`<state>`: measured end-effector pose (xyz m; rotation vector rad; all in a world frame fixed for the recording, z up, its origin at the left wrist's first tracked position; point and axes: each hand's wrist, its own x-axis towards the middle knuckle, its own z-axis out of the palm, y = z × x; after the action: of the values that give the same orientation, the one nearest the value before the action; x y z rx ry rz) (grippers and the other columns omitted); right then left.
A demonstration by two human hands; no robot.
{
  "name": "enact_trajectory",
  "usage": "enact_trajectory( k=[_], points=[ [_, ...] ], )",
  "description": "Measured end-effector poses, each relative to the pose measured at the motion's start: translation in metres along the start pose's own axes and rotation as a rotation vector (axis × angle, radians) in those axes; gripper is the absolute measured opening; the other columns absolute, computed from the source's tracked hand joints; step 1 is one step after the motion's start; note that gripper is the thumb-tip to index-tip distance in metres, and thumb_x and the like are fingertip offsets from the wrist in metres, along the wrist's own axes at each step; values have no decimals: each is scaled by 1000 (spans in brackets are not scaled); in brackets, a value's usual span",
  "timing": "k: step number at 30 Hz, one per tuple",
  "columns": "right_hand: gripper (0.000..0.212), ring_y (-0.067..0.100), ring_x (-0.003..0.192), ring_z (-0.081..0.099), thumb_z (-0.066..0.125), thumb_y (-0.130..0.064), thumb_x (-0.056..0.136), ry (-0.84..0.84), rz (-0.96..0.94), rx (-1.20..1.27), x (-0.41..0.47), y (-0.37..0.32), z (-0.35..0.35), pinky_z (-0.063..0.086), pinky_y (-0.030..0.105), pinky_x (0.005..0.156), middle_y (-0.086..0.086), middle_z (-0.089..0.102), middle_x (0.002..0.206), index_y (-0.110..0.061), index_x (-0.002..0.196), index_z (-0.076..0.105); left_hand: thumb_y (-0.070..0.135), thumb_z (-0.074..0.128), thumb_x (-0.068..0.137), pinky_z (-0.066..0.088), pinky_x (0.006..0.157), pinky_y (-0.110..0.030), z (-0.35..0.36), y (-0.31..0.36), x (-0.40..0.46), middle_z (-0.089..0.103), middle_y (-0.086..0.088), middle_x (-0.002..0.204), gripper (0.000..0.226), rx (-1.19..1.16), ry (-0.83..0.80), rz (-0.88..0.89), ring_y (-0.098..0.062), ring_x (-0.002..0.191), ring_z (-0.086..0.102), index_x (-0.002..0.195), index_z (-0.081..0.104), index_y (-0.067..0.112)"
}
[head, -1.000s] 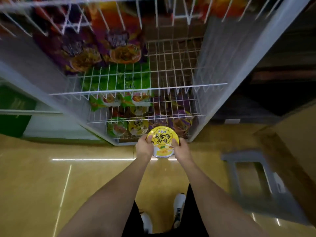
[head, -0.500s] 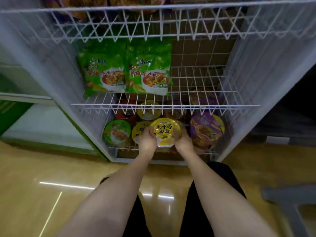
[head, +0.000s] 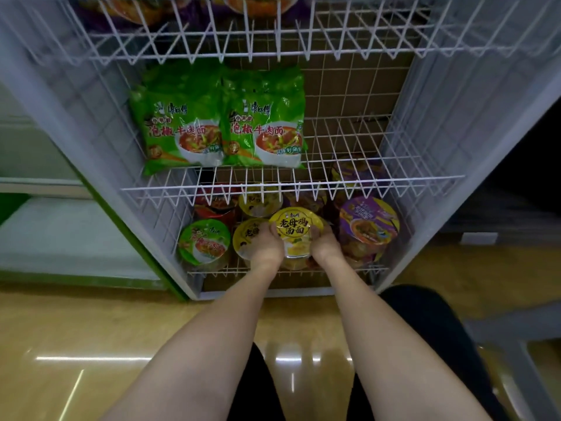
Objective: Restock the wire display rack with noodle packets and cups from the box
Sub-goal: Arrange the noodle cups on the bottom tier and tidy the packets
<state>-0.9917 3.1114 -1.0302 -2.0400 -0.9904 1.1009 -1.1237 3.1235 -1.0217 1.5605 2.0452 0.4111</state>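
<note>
I'm on the placing step: my left hand (head: 267, 243) and right hand (head: 322, 242) have fingers clamped on the yellow cup (head: 294, 235) over the rack's bottom shelf (head: 376, 270), which next needs lowering into the gap at the purple cup's (head: 368, 221) nine o'clock.

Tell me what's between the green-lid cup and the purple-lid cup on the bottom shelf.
Head view: another yellow-lid cup, then the yellow cup held by both hands.
</note>
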Motion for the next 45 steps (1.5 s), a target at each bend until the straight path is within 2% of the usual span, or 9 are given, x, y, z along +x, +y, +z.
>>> enact_trajectory(
  k=[12,16,18,22,26,29,32,38,45],
  points=[
    [51,36,119,60,29,-48,108,-22,-18,38,-3,3,-10,45,30,78,12,59,137,-17,148,39,40,17,110,31,87,-37,-11,3,-6,62,-10,128,40,-237,-130,-10,-34,122,57,132,44,19],
    [55,34,113,65,43,-61,100,-89,30,258,-10,4,-11,58,46,87,6,60,136,-27,143,48,60,21,104,24,119,-51,-19,-9,-2,36,-3,160,63,-475,-180,-47,-33,145,36,156,29,27],
    [64,33,127,55,45,-65,97,-31,-8,227,-8,-2,-5,48,47,104,7,55,145,-21,143,53,58,28,105,29,118,-48,-25,-12,-4,35,-3,161,62,-660,-128,-69,-31,145,36,157,31,24],
    [63,35,138,45,41,-58,102,-28,-63,231,-6,-28,7,40,36,97,10,47,153,-17,150,43,49,46,104,40,110,-47,-45,-18,12,48,-7,150,50,-820,-49,-99,-31,131,49,147,42,24],
    [65,30,123,57,55,-64,93,-140,-5,432,8,-37,28,57,51,92,3,55,142,-25,144,46,28,58,97,45,100,-44,-52,-22,38,57,-9,125,31,-823,-63,-87,-27,106,54,124,46,21],
    [65,39,105,68,75,-53,79,-249,39,577,14,-34,45,63,48,71,9,65,126,-28,134,51,32,63,90,43,105,-50,-48,-28,47,51,1,128,52,-836,-97,-64,-22,117,50,136,42,20],
    [106,36,106,69,88,-67,49,-251,29,551,37,-23,69,61,51,82,7,64,129,-30,137,43,40,68,83,41,109,-55,-38,-37,59,44,1,147,80,-900,-111,-124,-24,131,46,152,30,29],
    [108,30,126,56,70,-76,67,-62,23,406,27,-37,82,44,52,109,6,56,139,-15,148,34,64,60,89,36,114,-56,-35,-41,63,33,-5,161,87,-920,-99,-133,-32,144,38,159,20,32],
    [106,25,105,68,57,-93,61,-167,21,509,25,-50,87,58,43,92,10,67,121,-11,128,58,64,76,71,52,101,-51,-26,-46,74,60,-9,130,73,-1034,-95,-215,-28,113,62,127,46,29]
  ],
)
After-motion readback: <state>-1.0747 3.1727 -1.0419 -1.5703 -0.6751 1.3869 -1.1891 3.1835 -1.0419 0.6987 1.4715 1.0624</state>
